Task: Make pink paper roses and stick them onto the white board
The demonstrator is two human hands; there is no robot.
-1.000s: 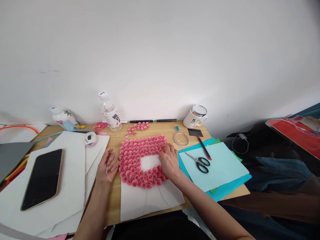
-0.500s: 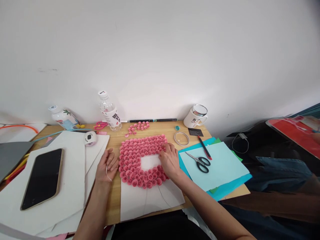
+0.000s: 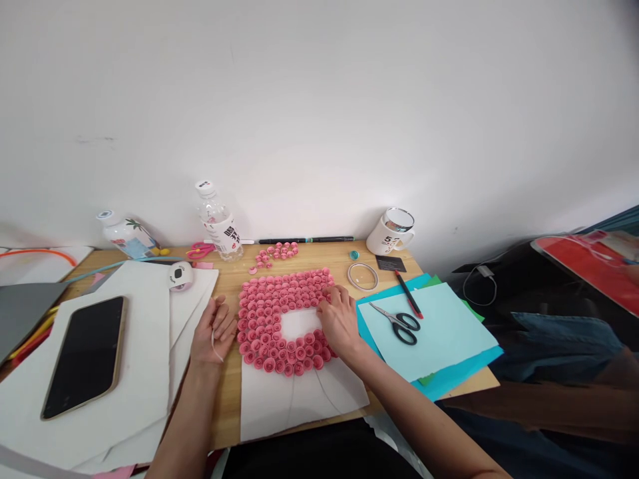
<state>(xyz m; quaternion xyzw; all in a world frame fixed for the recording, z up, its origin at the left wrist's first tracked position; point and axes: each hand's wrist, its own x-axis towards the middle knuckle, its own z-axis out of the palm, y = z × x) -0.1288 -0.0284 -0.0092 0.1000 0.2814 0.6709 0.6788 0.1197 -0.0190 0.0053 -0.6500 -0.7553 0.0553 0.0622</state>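
Note:
Rows of pink rolled paper roses cover much of a white sheet, around a bare white patch in the middle. My right hand reaches onto the right side of the roses, fingers bent and closed on a paper rose beside the patch; the fingertips are partly hidden. My left hand rests curled on the table just left of the sheet. A thin white strip hangs from its closed fingers. Several loose paper roses lie behind the sheet.
Right of the sheet are a tape roll, scissors on light blue paper, a red-black pen and a mug. A plastic bottle stands behind; a phone lies on white boards at left. Someone sits at far right.

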